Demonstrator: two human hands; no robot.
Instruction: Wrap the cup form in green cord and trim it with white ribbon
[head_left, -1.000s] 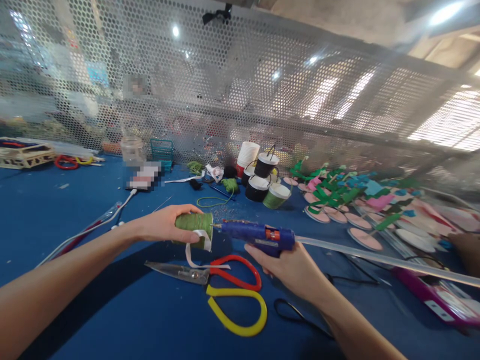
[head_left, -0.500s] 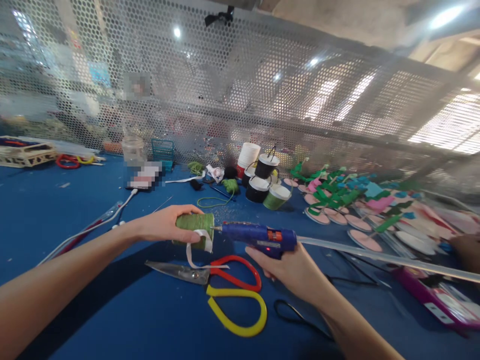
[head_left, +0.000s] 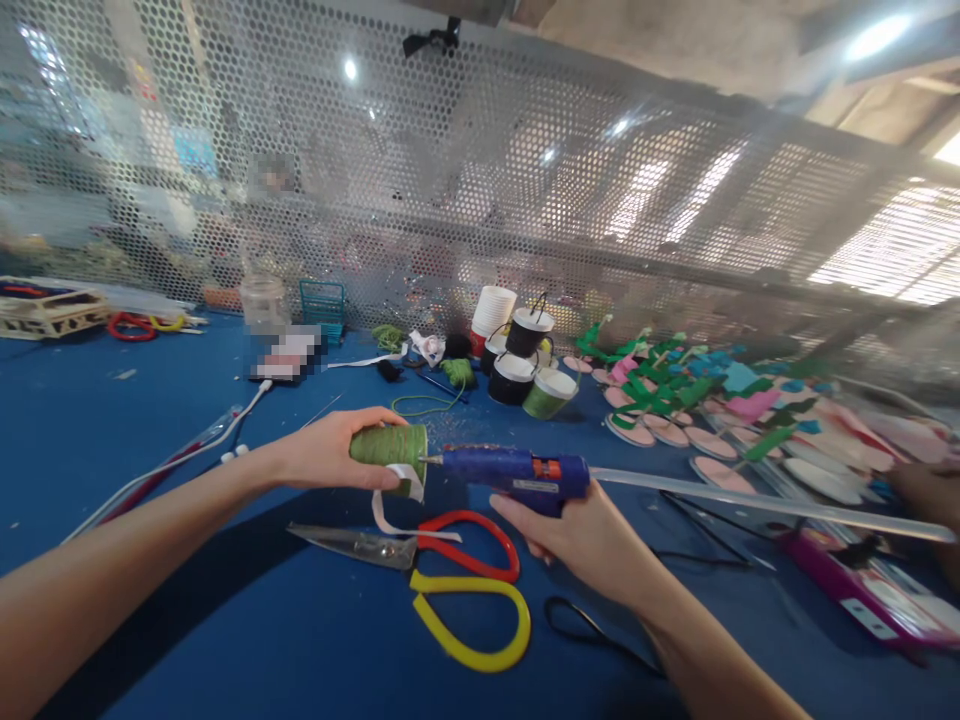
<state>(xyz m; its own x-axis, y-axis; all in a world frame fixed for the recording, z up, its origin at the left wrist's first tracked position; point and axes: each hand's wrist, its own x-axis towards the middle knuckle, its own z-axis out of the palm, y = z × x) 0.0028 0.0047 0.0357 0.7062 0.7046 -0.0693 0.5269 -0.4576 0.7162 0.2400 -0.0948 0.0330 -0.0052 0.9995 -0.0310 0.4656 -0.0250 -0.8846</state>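
Note:
My left hand (head_left: 349, 450) is closed around a paper cup wrapped in green yarn (head_left: 397, 450), which lies on its side with its rim toward the right. A white ribbon (head_left: 386, 510) hangs from the cup under my thumb and trails onto the table. In my right hand (head_left: 570, 525) is a blue hot glue gun (head_left: 517, 472), a long clear glue stick (head_left: 750, 498) running out of its back. The gun's nozzle is at the cup's rim; whether it touches I cannot tell. Below the cup lie large scissors (head_left: 420, 560) with one red and one yellow handle.
Several yarn-wrapped cups (head_left: 514, 378) stand behind, beside stacked white cups (head_left: 493, 312) and a green yarn ball (head_left: 457, 373). Pink discs with green stems (head_left: 679, 410) crowd the right. A purple power strip (head_left: 847, 590) lies near the right edge, a phone (head_left: 285, 358) at left. Perforated metal closes the back.
The view has shifted very slightly. My hands, the cup and the glue gun hold nearly the same pose. A red light on the gun, lit before, no longer shows.

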